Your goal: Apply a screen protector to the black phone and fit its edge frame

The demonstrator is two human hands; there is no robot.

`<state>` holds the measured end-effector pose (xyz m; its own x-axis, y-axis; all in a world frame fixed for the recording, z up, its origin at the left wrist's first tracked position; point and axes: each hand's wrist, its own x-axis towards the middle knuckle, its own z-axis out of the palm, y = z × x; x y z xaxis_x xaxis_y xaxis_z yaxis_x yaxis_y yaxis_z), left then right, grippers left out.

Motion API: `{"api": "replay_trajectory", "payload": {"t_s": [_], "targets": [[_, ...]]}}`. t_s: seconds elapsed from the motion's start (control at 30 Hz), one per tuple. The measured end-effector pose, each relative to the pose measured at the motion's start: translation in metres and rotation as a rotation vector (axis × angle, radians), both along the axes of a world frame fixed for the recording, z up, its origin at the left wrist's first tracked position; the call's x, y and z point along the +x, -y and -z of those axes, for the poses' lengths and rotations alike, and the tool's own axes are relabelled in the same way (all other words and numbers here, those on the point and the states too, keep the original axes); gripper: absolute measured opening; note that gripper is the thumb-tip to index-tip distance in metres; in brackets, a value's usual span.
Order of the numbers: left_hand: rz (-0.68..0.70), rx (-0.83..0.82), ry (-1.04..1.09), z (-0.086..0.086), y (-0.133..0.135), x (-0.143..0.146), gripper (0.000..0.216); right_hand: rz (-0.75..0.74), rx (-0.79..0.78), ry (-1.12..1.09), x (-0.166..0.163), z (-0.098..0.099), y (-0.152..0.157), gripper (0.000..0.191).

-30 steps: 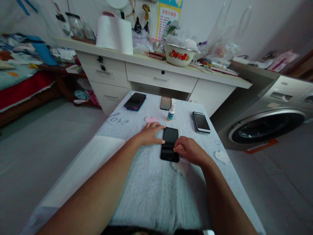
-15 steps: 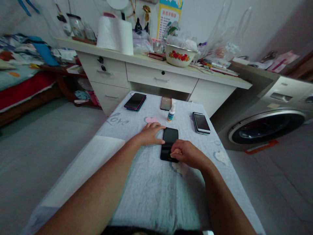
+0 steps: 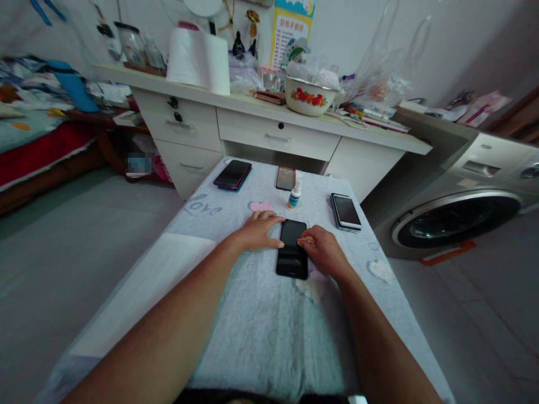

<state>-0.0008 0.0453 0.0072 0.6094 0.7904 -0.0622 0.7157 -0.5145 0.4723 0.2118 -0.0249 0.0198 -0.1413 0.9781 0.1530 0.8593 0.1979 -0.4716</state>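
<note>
Under the left hand (image 3: 257,231), along the left edge of the flat black glass-fronted smartphone (image 3: 291,259), is where I judge the first risk to sit. Only the thumb and a few fingertips steady the phone, so a sideways push from the other side could slide it across the wrinkled pale blue-grey tablecloth (image 3: 261,331), which looks loose enough to bunch. Just beyond the gap between the two hands stands a small white plastic bottle with a blue label (image 3: 295,194), upright and narrow. A knuckle swinging forward might tip it toward the screen. Further right, too hard a press from the right hand (image 3: 322,251) could drag grit over the glass or nudge the phone off line, though no grit can be made out.

As for the hands, the left one lies flat and spread, palm down on the cloth, gripping nothing, with its thumb resting on the phone's upper left edge. The phone lies face up between the two hands, touching both. The right hand is curled, its thumb and forefinger pinched together on a small pale pinkish wad (image 3: 306,241) pressed to the upper right of the screen. Whether that is cloth or a pad I cannot tell. A silver-edged rectangular phone (image 3: 346,211) lies apart, beyond the right hand.
</note>
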Motion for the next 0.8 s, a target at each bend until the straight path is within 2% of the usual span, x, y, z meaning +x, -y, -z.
{"api": "replay_trajectory", "payload": {"t_s": [0.2, 0.43, 0.6, 0.8], "targets": [[0.006, 0.005, -0.001, 0.0, 0.0, 0.0, 0.076, 0.131, 0.092, -0.033, 0.005, 0.011, -0.011, 0.013], [0.02, -0.005, -0.021, -0.001, 0.0, -0.001, 0.078, 0.192, 0.099, 0.024, 0.007, 0.012, -0.017, 0.019], [0.041, -0.026, -0.034, -0.003, -0.001, -0.003, 0.08, 0.16, 0.03, -0.03, 0.009, 0.008, -0.013, 0.015], [0.074, -0.047, -0.05, -0.001, -0.005, -0.005, 0.089, 0.027, -0.039, -0.053, 0.008, 0.001, 0.0, 0.011]]}}
